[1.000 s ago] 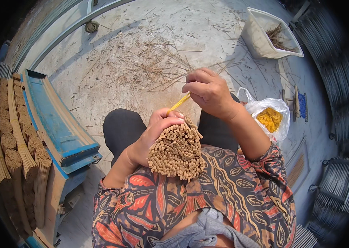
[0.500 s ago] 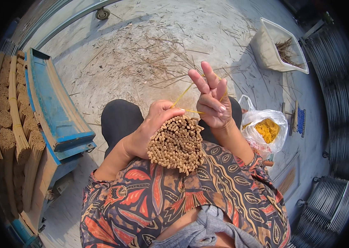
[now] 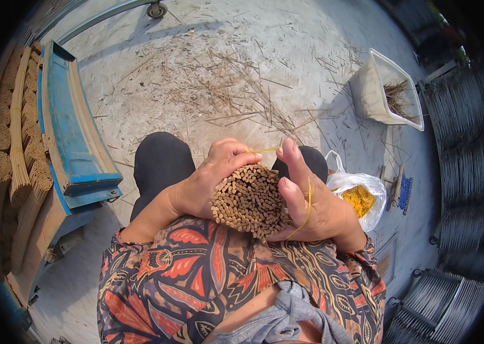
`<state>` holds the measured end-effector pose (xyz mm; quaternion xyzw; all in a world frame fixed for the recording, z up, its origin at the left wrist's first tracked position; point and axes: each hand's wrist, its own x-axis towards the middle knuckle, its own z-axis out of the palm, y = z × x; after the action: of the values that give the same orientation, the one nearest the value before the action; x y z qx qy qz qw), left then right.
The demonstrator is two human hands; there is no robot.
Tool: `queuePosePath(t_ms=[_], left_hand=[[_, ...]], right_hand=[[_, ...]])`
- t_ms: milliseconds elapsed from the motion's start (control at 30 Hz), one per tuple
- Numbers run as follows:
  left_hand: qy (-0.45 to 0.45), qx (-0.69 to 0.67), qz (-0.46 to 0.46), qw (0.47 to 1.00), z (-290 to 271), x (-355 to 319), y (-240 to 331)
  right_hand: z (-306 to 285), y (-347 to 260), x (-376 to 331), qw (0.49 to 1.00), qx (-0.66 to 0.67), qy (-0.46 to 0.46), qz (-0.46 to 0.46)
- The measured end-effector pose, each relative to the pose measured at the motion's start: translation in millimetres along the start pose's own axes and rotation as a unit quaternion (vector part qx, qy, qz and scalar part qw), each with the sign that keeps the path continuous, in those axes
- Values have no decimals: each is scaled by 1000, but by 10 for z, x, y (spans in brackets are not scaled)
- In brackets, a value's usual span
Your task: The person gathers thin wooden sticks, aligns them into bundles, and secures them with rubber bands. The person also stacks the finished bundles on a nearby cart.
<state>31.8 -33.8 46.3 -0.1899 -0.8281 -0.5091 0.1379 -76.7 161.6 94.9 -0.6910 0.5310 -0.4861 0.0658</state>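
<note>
A thick bundle of thin brown sticks point(image 3: 249, 199) points end-on at the camera, held over my lap. My left hand point(image 3: 210, 180) wraps around its left and top side. My right hand point(image 3: 309, 200) presses against its right side, fingers pointing up. A yellow rubber band point(image 3: 308, 203) is looped over my right hand's fingers and stretches across to the top of the bundle.
Loose stick scraps point(image 3: 219, 92) litter the concrete floor ahead. A white tub point(image 3: 371, 94) with scraps stands at the right. A clear bag of yellow rubber bands point(image 3: 359, 198) lies by my right knee. A blue trough point(image 3: 67, 132) and tied stick bundles point(image 3: 16, 155) sit at the left.
My right hand came down from above the bundle and now lies against its right side, with the yellow band stretched over its fingers. The left hand kept its grip.
</note>
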Motion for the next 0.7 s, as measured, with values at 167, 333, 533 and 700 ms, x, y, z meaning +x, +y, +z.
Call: queuePosePath(t_ms=[167, 333, 533, 700], left_hand=[[67, -202, -41, 976, 246, -117, -131], [164, 68, 13, 984, 330, 10, -202], [141, -36, -86, 986, 412, 57, -373], [120, -1, -45, 992, 506, 92, -524]], right_hand=[[-99, -242, 516, 971, -164, -155, -78], [-10, -143, 644, 956, -178, -193, -132], [-72, 89, 650, 958, -155, -178, -160], [-224, 137, 654, 955, -143, -210, -153]])
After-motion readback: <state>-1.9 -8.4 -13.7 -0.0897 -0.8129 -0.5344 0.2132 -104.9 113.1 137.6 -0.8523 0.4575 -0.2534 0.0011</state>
